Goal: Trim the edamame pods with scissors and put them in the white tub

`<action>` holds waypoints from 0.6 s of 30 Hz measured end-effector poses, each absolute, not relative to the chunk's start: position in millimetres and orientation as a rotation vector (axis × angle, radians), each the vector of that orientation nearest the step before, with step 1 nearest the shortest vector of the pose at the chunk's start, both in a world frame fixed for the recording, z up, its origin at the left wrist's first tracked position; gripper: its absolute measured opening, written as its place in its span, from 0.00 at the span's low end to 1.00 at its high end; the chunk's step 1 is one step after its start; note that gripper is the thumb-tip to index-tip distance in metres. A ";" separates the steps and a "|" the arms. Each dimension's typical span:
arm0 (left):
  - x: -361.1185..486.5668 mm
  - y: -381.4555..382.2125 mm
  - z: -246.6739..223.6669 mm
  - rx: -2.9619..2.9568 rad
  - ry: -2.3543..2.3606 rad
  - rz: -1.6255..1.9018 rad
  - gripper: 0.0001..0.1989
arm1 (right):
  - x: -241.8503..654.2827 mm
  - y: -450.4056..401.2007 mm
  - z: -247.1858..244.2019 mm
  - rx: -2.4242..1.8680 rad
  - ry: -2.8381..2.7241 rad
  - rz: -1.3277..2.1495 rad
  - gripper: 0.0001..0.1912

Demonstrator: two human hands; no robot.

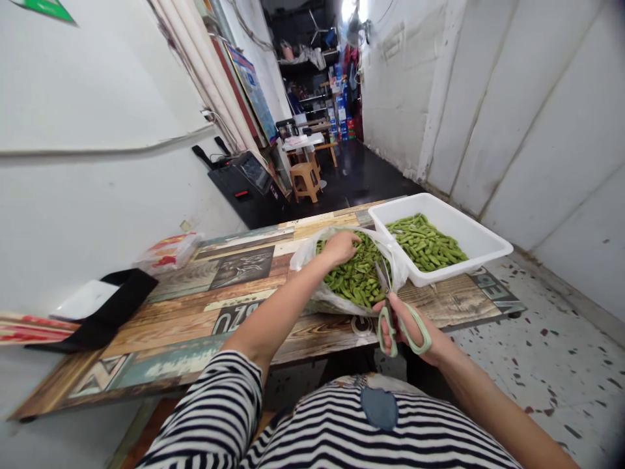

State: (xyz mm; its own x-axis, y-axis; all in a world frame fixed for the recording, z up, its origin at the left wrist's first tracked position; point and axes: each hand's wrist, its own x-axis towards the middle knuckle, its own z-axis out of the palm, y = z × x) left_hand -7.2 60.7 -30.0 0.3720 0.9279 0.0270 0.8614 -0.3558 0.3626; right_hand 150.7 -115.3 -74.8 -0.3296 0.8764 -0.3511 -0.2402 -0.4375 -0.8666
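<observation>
Edamame pods (359, 277) fill a white plastic bag (305, 255) lying wide open on the table. My left hand (340, 247) reaches into the bag from the left, at the far side of the heap. Its fingers are curled down among the pods, and what they pinch, if anything, is hidden. In my right hand (401, 329) I hold scissors (386, 293) by their pale green handles, at the near right edge of the bag. The blades point away from me over the pods, slightly apart.
Right of the bag stands a white plastic tub (481, 241) with more edamame pods in it. The wood-patterned table (195, 332) also bears a red-and-white plastic package (170, 253) and a black holder (114, 303) at the left. Behind are a stool (305, 181) and walls.
</observation>
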 end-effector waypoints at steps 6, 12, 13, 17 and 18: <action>3.4 73.7 -30.2 2.501 1.548 0.089 0.09 | 155.9 -117.9 -73.0 -1.108 -0.978 1.817 0.26; -6.1 40.8 -22.7 2.382 1.335 0.348 0.11 | 154.7 -115.1 -75.1 -1.247 -1.160 1.673 0.25; -7.3 34.3 -22.6 2.335 1.302 0.363 0.11 | 154.3 -113.9 -77.2 -1.269 -1.200 1.646 0.25; -10.4 17.5 -24.0 2.237 1.194 0.400 0.11 | 154.3 -110.6 -85.7 -1.322 -1.295 1.547 0.24; -10.8 15.5 -24.2 2.218 1.184 0.414 0.12 | 154.6 -110.3 -86.8 -1.327 -1.306 1.530 0.24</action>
State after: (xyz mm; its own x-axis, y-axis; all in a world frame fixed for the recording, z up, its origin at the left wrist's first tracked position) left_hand -10.8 15.5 -24.2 0.5569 0.8305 -0.0014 0.6487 -0.4339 0.6252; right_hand 154.6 -110.3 -86.8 -0.2153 0.9445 -0.2480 0.0966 -0.2321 -0.9679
